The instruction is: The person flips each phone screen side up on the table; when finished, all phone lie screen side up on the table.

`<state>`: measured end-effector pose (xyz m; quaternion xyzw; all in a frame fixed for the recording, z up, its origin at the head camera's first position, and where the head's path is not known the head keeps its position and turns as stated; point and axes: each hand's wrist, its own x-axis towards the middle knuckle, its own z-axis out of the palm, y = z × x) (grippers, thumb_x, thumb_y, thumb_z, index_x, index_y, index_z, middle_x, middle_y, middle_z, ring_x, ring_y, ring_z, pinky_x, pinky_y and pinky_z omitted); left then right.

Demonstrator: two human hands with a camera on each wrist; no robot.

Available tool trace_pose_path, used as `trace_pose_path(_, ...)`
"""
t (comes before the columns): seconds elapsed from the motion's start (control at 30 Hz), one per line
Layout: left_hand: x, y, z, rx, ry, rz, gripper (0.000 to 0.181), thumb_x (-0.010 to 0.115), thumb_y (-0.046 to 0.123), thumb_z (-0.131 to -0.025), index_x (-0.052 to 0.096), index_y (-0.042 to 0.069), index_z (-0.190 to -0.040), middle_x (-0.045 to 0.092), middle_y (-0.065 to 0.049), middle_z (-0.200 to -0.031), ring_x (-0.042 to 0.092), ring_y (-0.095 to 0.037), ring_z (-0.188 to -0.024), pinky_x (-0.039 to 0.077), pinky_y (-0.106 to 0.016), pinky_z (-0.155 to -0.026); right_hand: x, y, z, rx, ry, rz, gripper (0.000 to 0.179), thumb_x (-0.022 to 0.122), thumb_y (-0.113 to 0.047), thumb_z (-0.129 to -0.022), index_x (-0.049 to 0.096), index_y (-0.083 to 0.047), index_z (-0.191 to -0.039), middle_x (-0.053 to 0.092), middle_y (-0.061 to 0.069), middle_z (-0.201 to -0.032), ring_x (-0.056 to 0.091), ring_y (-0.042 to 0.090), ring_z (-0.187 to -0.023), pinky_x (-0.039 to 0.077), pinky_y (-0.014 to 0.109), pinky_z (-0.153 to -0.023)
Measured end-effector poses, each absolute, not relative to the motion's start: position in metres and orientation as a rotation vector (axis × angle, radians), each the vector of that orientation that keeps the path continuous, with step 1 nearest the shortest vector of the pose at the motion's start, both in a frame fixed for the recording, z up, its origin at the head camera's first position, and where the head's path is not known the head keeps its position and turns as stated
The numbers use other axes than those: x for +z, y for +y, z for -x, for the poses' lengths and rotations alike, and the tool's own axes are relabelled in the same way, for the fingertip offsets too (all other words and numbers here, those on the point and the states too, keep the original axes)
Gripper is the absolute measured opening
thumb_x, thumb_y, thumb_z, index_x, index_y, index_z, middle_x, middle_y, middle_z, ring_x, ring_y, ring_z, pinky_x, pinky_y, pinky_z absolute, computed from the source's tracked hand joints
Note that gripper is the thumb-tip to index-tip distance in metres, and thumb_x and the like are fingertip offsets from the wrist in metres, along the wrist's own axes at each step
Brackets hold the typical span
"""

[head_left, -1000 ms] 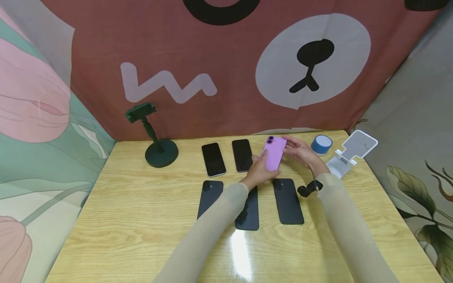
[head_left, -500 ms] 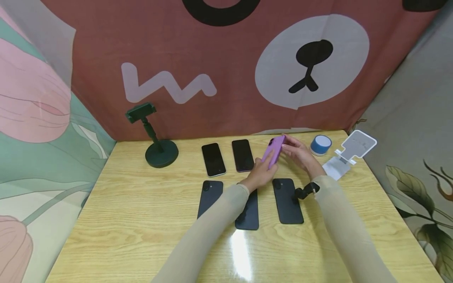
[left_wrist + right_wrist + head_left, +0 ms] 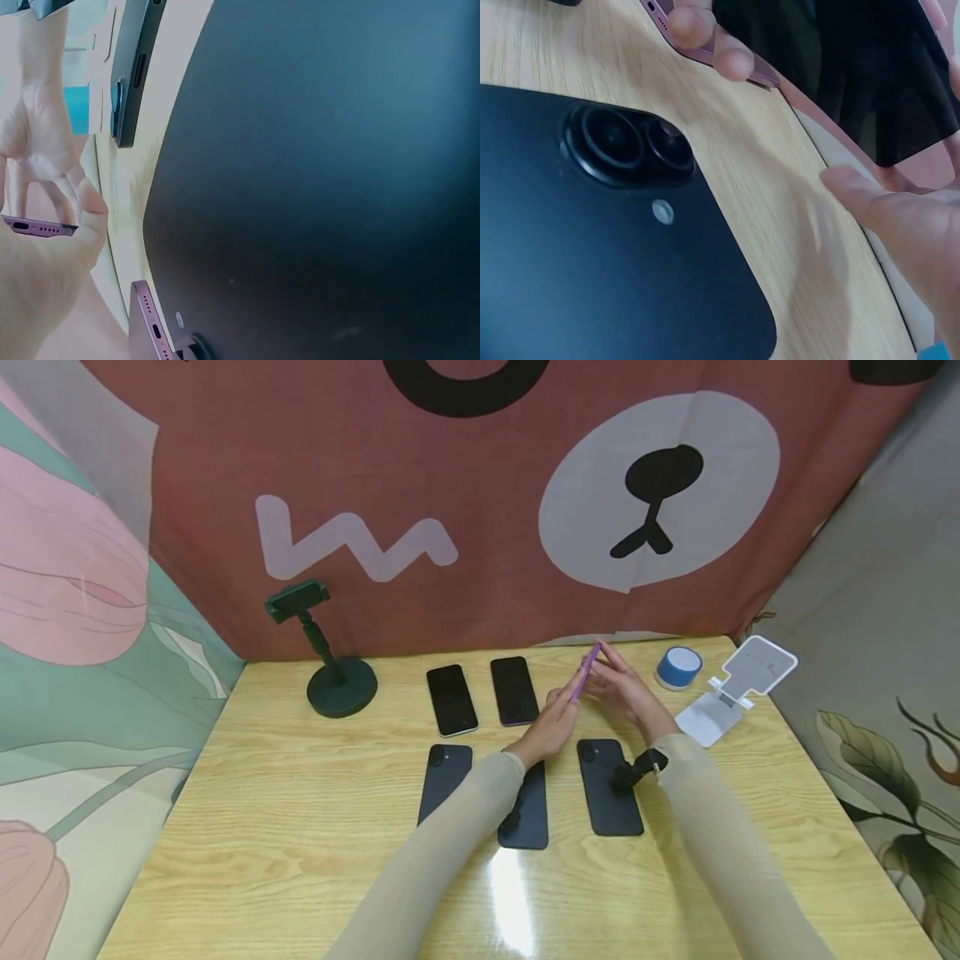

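Observation:
My left hand (image 3: 552,724) grips a purple phone (image 3: 588,670) by its lower part, above the back of the table. The phone stands nearly edge-on in the head view; its dark screen (image 3: 855,67) faces the right wrist camera. Straight fingers of my right hand (image 3: 628,695) reach the phone's upper end, while its thumb (image 3: 855,191) stays off the screen. Under the right wrist lies a black phone (image 3: 611,787), back up, with two lenses. A second dark phone (image 3: 528,814) is partly hidden by the left forearm.
Two phones lie screen up at the back, one with a white edge (image 3: 452,699) and one with a purple edge (image 3: 514,691). Another dark phone (image 3: 444,777) is front left. A green stand (image 3: 341,687), a blue tape roll (image 3: 678,669) and a white folding stand (image 3: 708,718) flank them.
The purple phone has turned from showing its back to nearly edge-on in the head view. My right hand has shifted slightly left along with it, fingertips still at its upper end.

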<state>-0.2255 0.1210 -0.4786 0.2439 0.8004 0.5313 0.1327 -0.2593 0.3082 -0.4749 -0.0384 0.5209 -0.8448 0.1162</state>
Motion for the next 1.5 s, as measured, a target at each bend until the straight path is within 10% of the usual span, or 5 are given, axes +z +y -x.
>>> trace_pose_path(0.2, -0.482, 0.124, 0.23, 1.772, 2.035, -0.569, 0.055, 0.023, 0.023, -0.098, 0.023, 0.051, -0.145, 0.037, -0.014, -0.139, 0.056, -0.041, -0.089, 0.054, -0.047, -0.068, -0.477, 0.308, 0.259, -2.472, 1.563, 0.053, 0.068, 0.042, 0.0, -0.098, 0.01, -0.023, -0.154, 0.04, 0.006, -0.122, 0.06, 0.015, -0.098, 0.042, 0.034, -0.096)
trace_pose_path(0.6, -0.469, 0.129, 0.229, 1.986, 1.625, -0.307, 0.054, 0.021, 0.018, -0.1, 0.024, 0.042, -0.148, 0.03, -0.015, -0.147, 0.052, -0.052, -0.105, 0.049, -0.056, -0.081, -0.479, 0.305, 0.261, -2.553, 1.548, -0.079, 0.061, 0.048, 0.006, -0.094, 0.033, -0.021, -0.147, 0.058, 0.003, -0.105, 0.06, 0.012, -0.093, 0.047, 0.023, -0.084)
trace_pose_path(1.0, -0.473, 0.125, 0.23, 2.192, 1.194, -0.16, 0.056, 0.023, 0.017, -0.097, 0.021, 0.038, -0.149, 0.037, -0.015, -0.144, 0.039, -0.059, -0.118, 0.029, -0.068, -0.096, -0.481, 0.305, 0.263, -2.584, 1.525, -0.054, 0.066, 0.046, 0.009, -0.094, 0.023, -0.014, -0.152, 0.05, 0.006, -0.123, 0.062, 0.011, -0.098, 0.049, 0.022, -0.082)
trace_pose_path(1.23, -0.478, 0.12, 0.23, 2.204, 1.172, -0.186, 0.06, 0.023, 0.01, -0.096, 0.02, 0.031, -0.151, 0.031, -0.019, -0.147, 0.039, -0.051, -0.123, 0.034, -0.065, -0.094, -0.482, 0.306, 0.264, -2.547, 1.585, -0.032, 0.066, 0.044, 0.008, -0.095, 0.018, -0.014, -0.152, 0.012, 0.004, -0.157, 0.033, 0.016, -0.133, 0.043, 0.019, -0.09)
trace_pose_path(1.5, -0.48, 0.117, 0.232, 2.104, 1.364, -0.22, 0.06, 0.029, 0.003, -0.095, 0.021, 0.021, -0.152, 0.027, -0.011, -0.152, 0.053, -0.03, -0.111, 0.046, -0.043, -0.085, -0.482, 0.315, 0.266, -2.359, 1.821, -0.087, 0.064, 0.048, 0.001, -0.096, 0.025, -0.02, -0.151, 0.005, -0.001, -0.159, 0.008, 0.023, -0.144, 0.02, 0.033, -0.112)
